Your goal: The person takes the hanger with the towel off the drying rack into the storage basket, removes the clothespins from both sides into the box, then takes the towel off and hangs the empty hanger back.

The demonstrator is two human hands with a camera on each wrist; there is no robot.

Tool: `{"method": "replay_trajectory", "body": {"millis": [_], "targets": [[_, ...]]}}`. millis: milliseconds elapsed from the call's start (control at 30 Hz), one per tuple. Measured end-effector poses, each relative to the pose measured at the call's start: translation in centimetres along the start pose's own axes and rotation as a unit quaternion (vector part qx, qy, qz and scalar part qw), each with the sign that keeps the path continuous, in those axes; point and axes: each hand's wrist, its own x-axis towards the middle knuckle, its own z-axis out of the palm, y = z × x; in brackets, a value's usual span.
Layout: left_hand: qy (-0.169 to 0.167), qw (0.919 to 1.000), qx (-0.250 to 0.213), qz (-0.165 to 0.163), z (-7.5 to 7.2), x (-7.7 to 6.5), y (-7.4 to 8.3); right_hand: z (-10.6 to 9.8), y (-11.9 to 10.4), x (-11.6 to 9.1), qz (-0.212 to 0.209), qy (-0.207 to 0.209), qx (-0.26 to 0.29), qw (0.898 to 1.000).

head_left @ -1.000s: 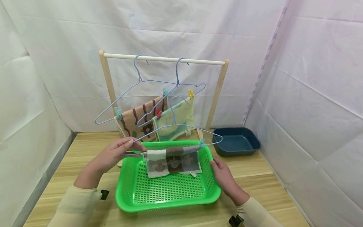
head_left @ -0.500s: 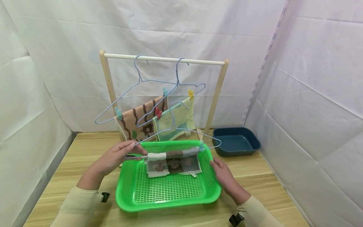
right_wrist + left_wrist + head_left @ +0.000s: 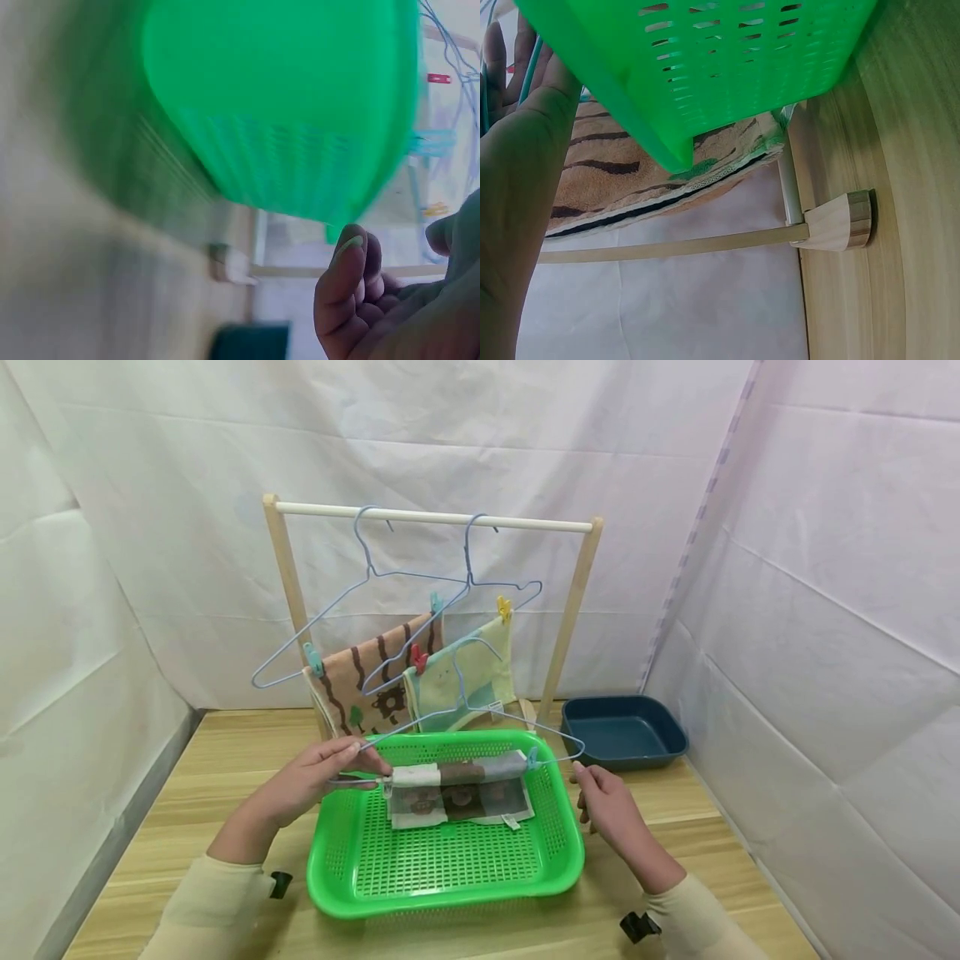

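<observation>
My left hand (image 3: 318,777) pinches the left end of a blue wire hanger (image 3: 461,703) above a green basket (image 3: 442,906). A small towel (image 3: 459,772) in white, brown and grey lies over the hanger's lower bar, its lower part reaching into the basket. A blue clothespin (image 3: 532,757) grips the towel's right end. My right hand (image 3: 611,806) is off the basket's right rim, just below the hanger's right end, fingers loosely curled with nothing between them. In the right wrist view, the thumb stands apart from those fingers. The left wrist view cuts off part of the left hand (image 3: 525,90).
Behind the basket stands a wooden rack with a white rail (image 3: 435,516). Two hangers on it carry a brown striped towel (image 3: 367,672) and a pale yellow-green towel (image 3: 480,668), both pegged. A dark blue tub (image 3: 626,735) sits at the right on the wooden table (image 3: 660,806).
My right hand has let go of the basket's rim and moved up and outward to near the hanger's right end. The hanger has lowered slightly in my left hand.
</observation>
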Motion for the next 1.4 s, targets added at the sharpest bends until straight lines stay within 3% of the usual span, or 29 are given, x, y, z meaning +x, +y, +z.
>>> {"method": "replay_trajectory", "body": {"millis": [200,333,433,533,633,733,933,1400], "targets": [[0.001,1.0,0.002,-0.009,0.1,-0.1,-0.1,-1.3,-1.5,-0.4,-0.06,0.001,-0.047,0.997],[0.002,0.9998,0.003,-0.019,0.1,-0.2,-0.3,-1.1,-2.5,-0.9,-0.13,0.005,-0.084,0.988],[0.001,0.9997,0.002,-0.024,0.1,-0.2,-0.5,-0.6,-3.3,-1.3,-0.202,0.018,-0.119,0.972],[-0.001,0.9996,0.0,-0.027,0.1,-0.2,-0.7,-0.1,-3.9,-1.5,-0.271,0.037,-0.167,0.947],[-0.004,0.9996,-0.002,-0.027,0.2,-0.3,-0.8,0.4,-4.3,-1.6,-0.307,0.037,-0.204,0.929],[-0.007,0.9996,-0.005,-0.027,0.2,-0.3,-0.9,0.7,-4.4,-1.4,-0.305,0.015,-0.223,0.926],[-0.009,0.9994,-0.006,-0.034,0.3,-0.3,-1.0,1.3,-4.6,-0.9,-0.276,-0.031,-0.225,0.934],[-0.016,0.9992,0.001,-0.036,0.3,-0.3,-1.2,2.0,-4.5,0.1,-0.26,-0.071,-0.211,0.939]]}}
